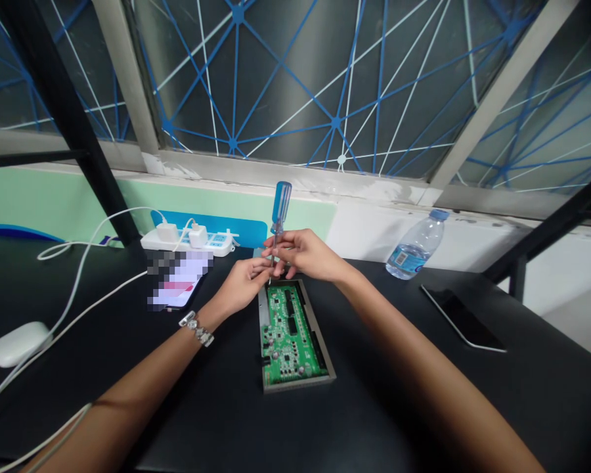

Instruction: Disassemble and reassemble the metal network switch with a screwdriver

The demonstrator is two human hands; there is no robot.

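A green circuit board (289, 334) lies in a grey metal tray (298, 382) on the black table. A screwdriver with a clear blue handle (280, 205) stands upright over the board's far left corner. My right hand (308, 255) grips its metal shaft just below the handle. My left hand (243, 279), with a bracelet on the wrist, pinches the lower shaft near the tip, right above the board's far edge.
A white power strip (190, 240) with chargers and white cables sits at the back left, next to a blurred phone (177, 284). A white adapter (17, 343) lies far left. A water bottle (416, 246) and a dark phone (463, 319) rest on the right.
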